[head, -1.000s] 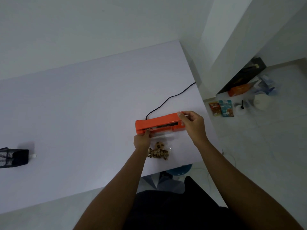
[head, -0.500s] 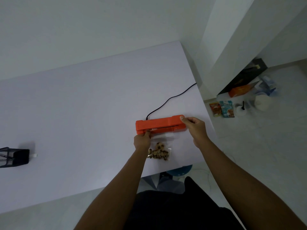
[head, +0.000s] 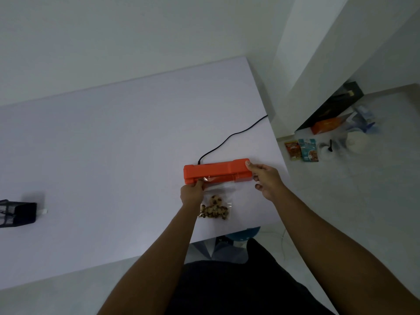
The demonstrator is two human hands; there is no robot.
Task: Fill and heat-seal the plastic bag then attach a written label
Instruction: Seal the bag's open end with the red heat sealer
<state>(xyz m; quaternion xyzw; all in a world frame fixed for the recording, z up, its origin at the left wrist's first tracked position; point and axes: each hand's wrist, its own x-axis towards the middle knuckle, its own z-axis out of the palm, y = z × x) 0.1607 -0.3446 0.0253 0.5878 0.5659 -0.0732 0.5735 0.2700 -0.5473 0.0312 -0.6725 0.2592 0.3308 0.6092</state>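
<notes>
An orange heat sealer (head: 217, 170) lies on the white table (head: 113, 144) near its right edge, lid down. A clear plastic bag (head: 216, 206) holding brown pieces lies in front of it, its open top tucked under the sealer's lid. My left hand (head: 192, 193) pinches the bag's top left corner at the sealer's front edge. My right hand (head: 264, 179) rests at the sealer's right end, thumb pressing on the lid and the other fingers loosely apart.
A black power cord (head: 231, 137) runs from the sealer's back to the table's right edge. A black mesh pen holder (head: 17, 213) stands at the far left. On the floor to the right lie food packets (head: 302, 150) and an orange box (head: 325, 126).
The sealer's lid has come down from partly raised to closed over the bag's top. My right hand slid from on top of the lid to its right end.
</notes>
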